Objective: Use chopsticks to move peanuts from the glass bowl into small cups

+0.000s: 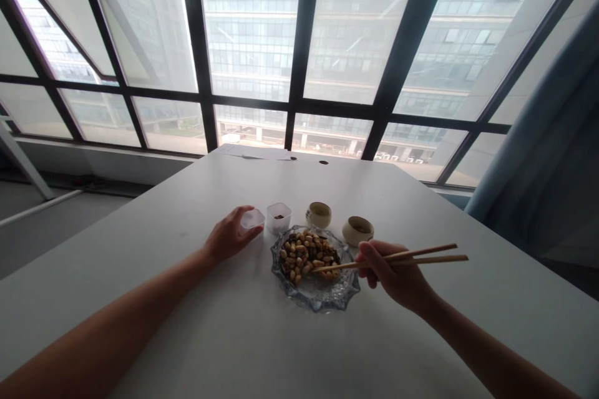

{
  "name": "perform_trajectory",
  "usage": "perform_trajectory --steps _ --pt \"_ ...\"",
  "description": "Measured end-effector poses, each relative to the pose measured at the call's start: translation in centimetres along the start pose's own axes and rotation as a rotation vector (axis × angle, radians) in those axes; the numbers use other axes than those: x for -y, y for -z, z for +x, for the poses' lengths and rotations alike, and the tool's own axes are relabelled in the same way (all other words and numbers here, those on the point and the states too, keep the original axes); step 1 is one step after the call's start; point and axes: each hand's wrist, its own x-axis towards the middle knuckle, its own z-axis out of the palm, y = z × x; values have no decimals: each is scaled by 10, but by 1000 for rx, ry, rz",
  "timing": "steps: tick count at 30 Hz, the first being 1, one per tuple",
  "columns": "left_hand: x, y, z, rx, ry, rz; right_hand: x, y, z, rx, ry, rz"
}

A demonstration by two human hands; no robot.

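Likely light, hard and slippery, the nuts (299,252) in the glass dish (322,305) suit a mid-body grip from chopsticks (428,259) pinched by the right hand's (397,279) fingers, the left hand's (230,235) clasping a clear container (253,219).

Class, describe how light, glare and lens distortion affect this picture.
Head view: the windows look washed out, while the left hand and right hand look dim against that backlight; head view: the table pales toward the windows and darkens nearby; head view: wide-angle distortion seems to splay the window frames.
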Motion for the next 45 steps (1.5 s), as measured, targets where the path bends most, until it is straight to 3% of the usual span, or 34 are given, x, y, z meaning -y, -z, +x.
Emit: perform_trajectory --steps 4,9,11,17,20,26,30,32,38,42,45 --pt "-1 0 0 -5 -6 2 -1 -1 0 -138 17 50" --pt "-1 0 0 -1 4 -7 4 -11 -7 117 -12 38" --pt "-1 0 0 0 7 -13 4 -14 -9 132 8 1" --pt "-3 2 0 7 9 -23 -6 -6 -1 -238 36 44" --pt "-4 2 0 2 8 -25 -9 -4 3 -312 13 52" --pt "-3 2 0 19 16 -28 -16 -12 -1 -180 -5 7" --pt "-2 2 0 18 5 -35 -16 -13 -7 -74 66 -53" --pt "-2 1 0 9 1 -36 -15 -13 -8 -89 82 -24" --pt "0 -1 0 -9 -12 -37 -22 -11 6 -394 -170 385" --pt "0 -1 0 -12 -14 -36 -39 -8 13 -411 -367 595" --pt "1 -2 0 -5 -12 -33 -50 -6 13 -402 -436 639"
